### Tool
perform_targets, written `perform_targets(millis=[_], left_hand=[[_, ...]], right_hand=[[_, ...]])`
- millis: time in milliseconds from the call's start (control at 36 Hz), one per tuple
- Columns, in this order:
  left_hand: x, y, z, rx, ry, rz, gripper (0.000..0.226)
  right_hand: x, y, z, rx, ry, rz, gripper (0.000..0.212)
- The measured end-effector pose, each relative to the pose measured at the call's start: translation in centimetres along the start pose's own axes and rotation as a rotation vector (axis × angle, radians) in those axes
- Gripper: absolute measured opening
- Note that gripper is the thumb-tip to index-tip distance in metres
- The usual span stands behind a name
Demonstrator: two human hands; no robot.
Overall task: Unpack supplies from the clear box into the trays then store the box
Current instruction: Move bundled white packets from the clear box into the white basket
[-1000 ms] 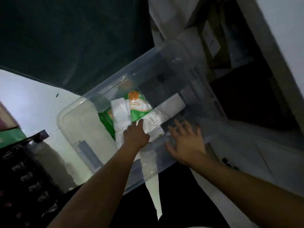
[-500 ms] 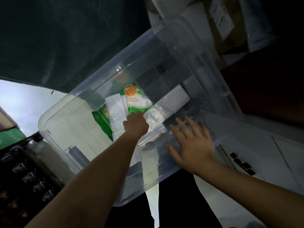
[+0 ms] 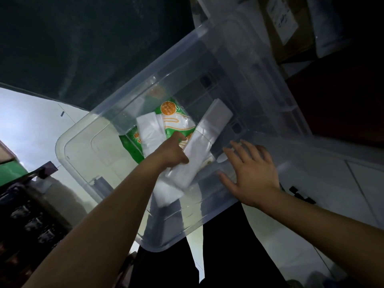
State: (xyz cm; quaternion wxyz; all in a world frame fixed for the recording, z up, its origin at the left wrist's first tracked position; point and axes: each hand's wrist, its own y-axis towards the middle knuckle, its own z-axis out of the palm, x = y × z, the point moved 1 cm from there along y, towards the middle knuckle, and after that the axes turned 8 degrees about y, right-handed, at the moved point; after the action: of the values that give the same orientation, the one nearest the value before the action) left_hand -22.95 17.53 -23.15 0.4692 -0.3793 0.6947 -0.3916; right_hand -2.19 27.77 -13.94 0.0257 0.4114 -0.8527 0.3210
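A large clear plastic box [image 3: 83,163] fills the middle of the view, seen from above. Inside lie a green and orange packet [image 3: 169,110] and white plastic packs [image 3: 149,132]. My left hand [image 3: 173,151] reaches into the box and grips a long white pack [image 3: 199,146], which is lifted and tilted. My right hand [image 3: 252,173] rests flat with spread fingers against the box's near right wall.
A white floor [image 3: 31,121] lies to the left, with a dark wall above it. Dark crates [image 3: 25,221] stand at the lower left, and a green object [image 3: 10,173] is at the left edge. Cardboard boxes [image 3: 286,28] sit at the upper right. White surfaces [image 3: 342,183] are on the right.
My left hand has closed on the long white pack and pulled it up and toward me. The right hand stayed on the box's wall. The view has shifted closer.
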Motion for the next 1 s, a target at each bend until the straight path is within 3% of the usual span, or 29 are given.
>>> perform_targets(millis=[111,222,333,417,583,750,1000], left_hand=[[-0.2,-3.1,-0.7,0.194,-0.337,-0.063,0.069],[-0.1,-7.4,-0.7,0.232,-0.676,-0.055,0.068],[0.4,-12.0,-0.5,0.183,-0.857,-0.026,0.069],[0.7,-14.8,0.0,0.23,-0.993,0.024,0.065],[0.7,-19.0,1.2,0.285,-1.124,0.124,0.071],[-0.7,-22.3,-1.3,0.227,-0.968,0.207,0.077],[-2.5,-26.7,-5.3,0.208,-0.897,0.295,0.068]], right_hand=[[0.1,0.5,-0.9,0.075,0.167,0.085,0.084],[1.5,1.0,-3.6,0.05,0.886,0.265,0.101],[3.9,0.9,-5.2,-0.062,1.334,0.532,0.091],[5.3,0.7,-5.4,-0.008,1.555,0.72,0.078],[7.2,0.0,-5.7,0.145,1.717,0.66,0.041],[8.1,-1.6,-9.8,0.227,1.661,0.39,0.062],[10.8,-3.9,-15.3,0.153,1.589,0.225,0.073]])
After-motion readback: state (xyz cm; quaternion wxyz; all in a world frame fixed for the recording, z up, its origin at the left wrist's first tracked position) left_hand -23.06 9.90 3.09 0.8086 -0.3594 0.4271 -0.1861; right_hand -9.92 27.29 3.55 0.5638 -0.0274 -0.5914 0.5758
